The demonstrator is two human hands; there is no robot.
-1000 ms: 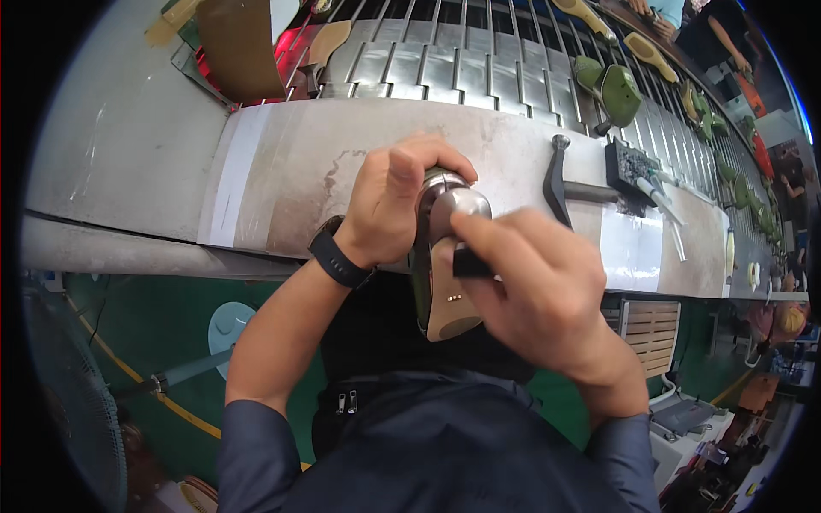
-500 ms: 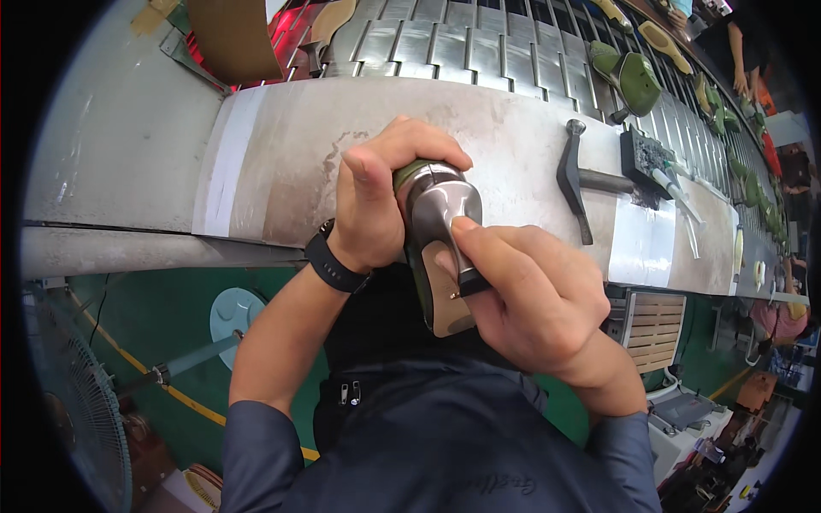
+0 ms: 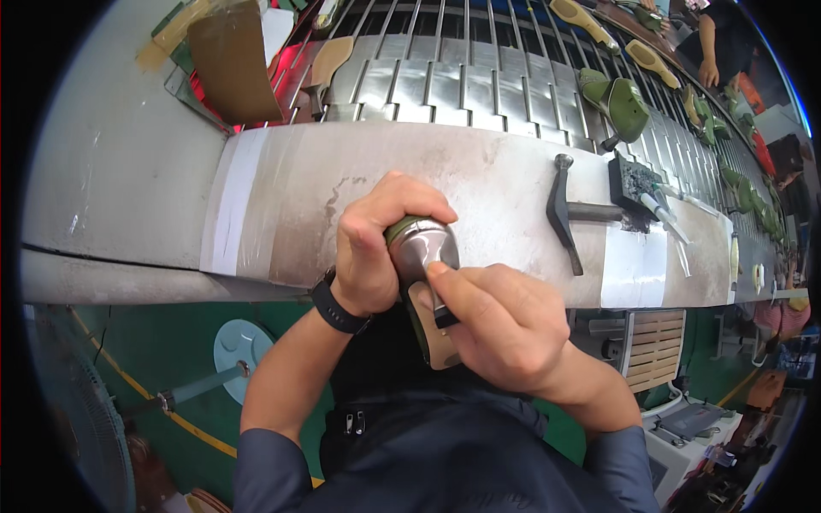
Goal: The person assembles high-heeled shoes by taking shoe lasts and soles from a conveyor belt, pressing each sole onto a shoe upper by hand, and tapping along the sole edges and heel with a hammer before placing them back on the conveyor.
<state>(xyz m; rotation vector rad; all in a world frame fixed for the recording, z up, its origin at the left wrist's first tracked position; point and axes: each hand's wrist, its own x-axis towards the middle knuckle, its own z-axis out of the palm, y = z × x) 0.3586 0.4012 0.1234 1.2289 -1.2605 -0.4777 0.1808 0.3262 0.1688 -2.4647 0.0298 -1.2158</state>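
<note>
A green shoe with a shiny silver heel (image 3: 422,246) and a tan sole (image 3: 438,344) is held sole up, over the bench's near edge. My left hand (image 3: 373,256), with a dark watch on its wrist, is wrapped round the green back part of the shoe. From the other side, my right hand (image 3: 511,332) grips the silver heel near its black tip (image 3: 445,318), the thumb pressed along the metal. The right fingertips are hidden behind the heel. Most of the green upper is out of sight beneath the sole.
On the pale bench (image 3: 479,175) a hammer (image 3: 558,209) lies to the right, beside a black tray (image 3: 633,181) with white-handled tools (image 3: 665,218). Beyond runs a slatted metal conveyor (image 3: 466,90) carrying green shoes (image 3: 623,109). Brown board (image 3: 233,64) stands far left; another person (image 3: 711,51) is far right.
The view has shifted, so bench and conveyor appear lower. Both hands and the shoe sit lower and slightly left in the picture. The grip on the shoe looks the same.
</note>
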